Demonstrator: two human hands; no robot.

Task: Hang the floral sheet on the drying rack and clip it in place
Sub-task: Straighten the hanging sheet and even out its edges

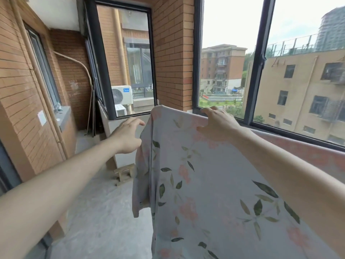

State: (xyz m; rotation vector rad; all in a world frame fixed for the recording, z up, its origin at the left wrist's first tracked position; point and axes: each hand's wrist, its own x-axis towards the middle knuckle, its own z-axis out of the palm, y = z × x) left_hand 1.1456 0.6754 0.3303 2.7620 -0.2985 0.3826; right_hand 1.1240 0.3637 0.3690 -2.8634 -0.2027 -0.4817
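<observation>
The only lettering you can read is a blue "Midea" logo on the white air-conditioner unit (122,94) (left of frame centre, outside the window).

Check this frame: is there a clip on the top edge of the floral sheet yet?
No, the floral sheet hangs with its visible top edge bare, the right hand resting on it and the left hand beside it.
</observation>
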